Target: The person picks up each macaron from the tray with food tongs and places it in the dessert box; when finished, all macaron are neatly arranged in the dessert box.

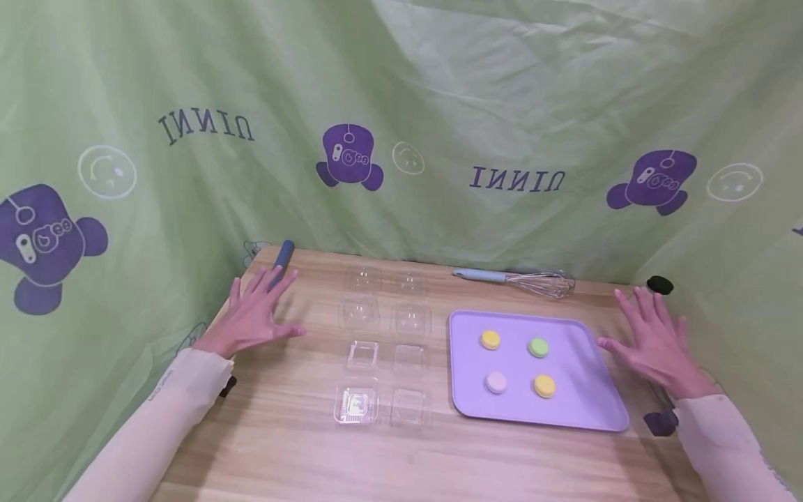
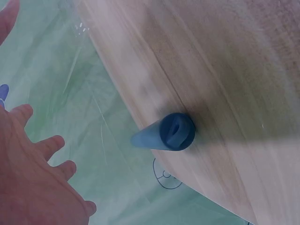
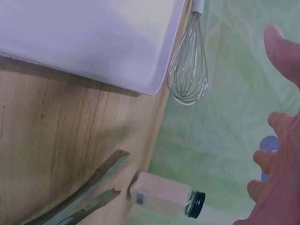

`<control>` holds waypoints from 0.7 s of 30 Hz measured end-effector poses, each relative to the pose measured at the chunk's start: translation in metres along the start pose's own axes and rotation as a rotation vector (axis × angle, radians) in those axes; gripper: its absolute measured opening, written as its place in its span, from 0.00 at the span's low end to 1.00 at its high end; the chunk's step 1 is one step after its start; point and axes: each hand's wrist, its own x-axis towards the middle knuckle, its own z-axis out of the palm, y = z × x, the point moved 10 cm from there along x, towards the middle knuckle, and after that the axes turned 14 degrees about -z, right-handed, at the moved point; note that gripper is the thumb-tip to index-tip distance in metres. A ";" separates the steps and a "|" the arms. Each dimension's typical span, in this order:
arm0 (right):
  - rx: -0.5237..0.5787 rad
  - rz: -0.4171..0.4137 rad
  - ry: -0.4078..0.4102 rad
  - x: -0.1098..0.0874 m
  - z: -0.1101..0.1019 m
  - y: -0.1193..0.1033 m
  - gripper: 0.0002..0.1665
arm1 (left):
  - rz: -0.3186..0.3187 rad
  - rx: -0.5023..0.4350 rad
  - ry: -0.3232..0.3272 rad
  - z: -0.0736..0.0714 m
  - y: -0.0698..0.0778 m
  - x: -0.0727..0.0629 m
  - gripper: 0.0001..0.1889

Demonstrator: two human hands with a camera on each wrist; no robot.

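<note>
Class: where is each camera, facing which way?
Head: worn there, facing forward and down at wood-grained table; shows left hand, right hand, pale sleeves.
Left wrist: worn there, facing blue cylindrical rod; shows left hand.
Right wrist: worn there, facing dark serrated tongs; shows right hand.
Head and right wrist share the lilac rectangular tray.

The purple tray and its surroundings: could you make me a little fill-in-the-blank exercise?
The tray holds ____ macarons.
Two are yellow, one pale pink and one ____.
The wire tool beyond the tray is a ____.
The hand nearer the tray is the person's ____ one.

Missing words: four; green; whisk; right.
</note>
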 end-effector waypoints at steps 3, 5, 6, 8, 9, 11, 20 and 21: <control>0.013 0.007 0.002 -0.001 0.001 0.003 0.60 | 0.000 -0.001 -0.001 -0.002 0.000 0.001 0.58; 0.024 0.014 0.000 -0.001 0.002 0.005 0.60 | -0.002 -0.001 -0.006 -0.002 0.000 0.001 0.59; 0.026 0.017 -0.001 -0.001 0.002 0.006 0.60 | -0.003 -0.003 -0.010 -0.002 0.000 0.001 0.59; 0.029 0.025 0.004 -0.001 0.002 0.009 0.60 | -0.006 -0.014 -0.014 -0.002 -0.001 0.001 0.60; 0.029 0.025 0.008 -0.001 0.002 0.010 0.61 | -0.008 -0.021 -0.013 -0.003 -0.001 0.001 0.61; 0.031 0.028 0.020 -0.001 0.000 0.012 0.61 | -0.011 -0.035 -0.013 -0.004 -0.002 0.002 0.62; 0.117 0.040 0.103 -0.006 -0.009 0.021 0.59 | 0.021 -0.113 0.004 -0.007 0.003 0.002 0.64; 0.133 0.044 0.111 -0.007 -0.010 0.022 0.59 | 0.032 -0.128 0.006 -0.007 0.005 0.001 0.64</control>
